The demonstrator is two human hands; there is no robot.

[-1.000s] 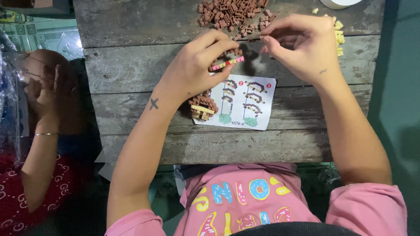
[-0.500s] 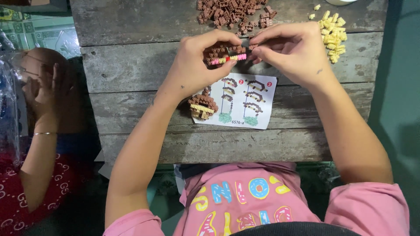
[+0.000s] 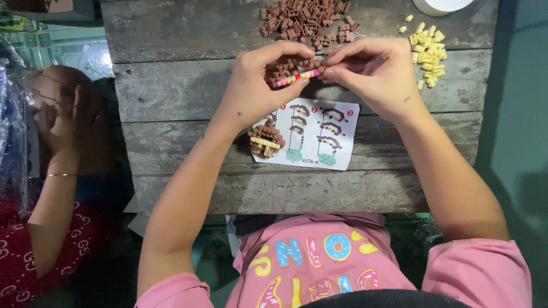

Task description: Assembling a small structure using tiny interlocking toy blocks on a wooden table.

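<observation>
- Between the two hands, over the upper planks of the wooden table (image 3: 171,85), a small block strip (image 3: 297,76) of pink, red, yellow and brown bricks is held level, clear of the wood.
- The left hand (image 3: 257,85) pinches the strip's left end between thumb and fingertips, apparently steadying it.
- The right hand (image 3: 374,74) closes its thumb and forefinger on the right end (the exact contact is hidden by the fingers), a grip that suits pressing small pieces together.
- Just below lies a paper instruction sheet (image 3: 311,140) with numbered diagrams, flat and facing the person so it can be read while working.
- A part-built brown and cream block model (image 3: 265,141) sits on the sheet's left edge, within easy reach.
- A brown brick pile (image 3: 305,20) lies beyond the hands, and a yellow brick pile (image 3: 428,51) lies to the right, sorted by colour.
- At the left, another person's arm (image 3: 54,188) rests apart from the work.
</observation>
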